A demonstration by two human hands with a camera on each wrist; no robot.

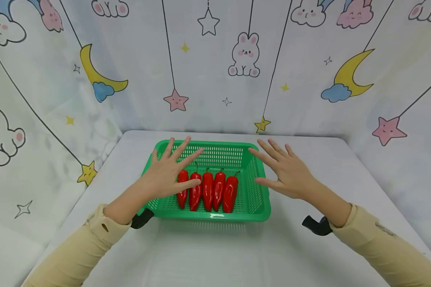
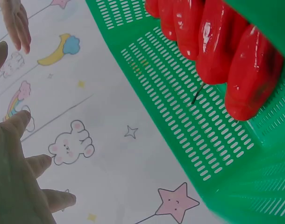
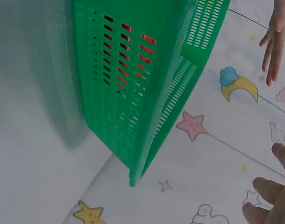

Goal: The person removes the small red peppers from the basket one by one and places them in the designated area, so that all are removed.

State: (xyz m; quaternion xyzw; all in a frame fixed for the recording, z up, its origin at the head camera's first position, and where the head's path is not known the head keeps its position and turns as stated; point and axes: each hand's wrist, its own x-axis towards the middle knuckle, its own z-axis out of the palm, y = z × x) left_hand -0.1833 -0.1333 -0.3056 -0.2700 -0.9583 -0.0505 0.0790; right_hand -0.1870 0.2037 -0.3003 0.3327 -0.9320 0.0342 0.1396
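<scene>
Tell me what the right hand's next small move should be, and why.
I'd probably ease the right hand inward and down toward the rightmost red pepper in the green basket. That hand's fingers are spread and hold nothing, and that pepper shows whole in the head view, whereas the left hand partly covers the leftmost pepper there.

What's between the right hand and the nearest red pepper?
The green basket's right wall lies between the right hand and the nearest red pepper, as the head view shows.
</scene>
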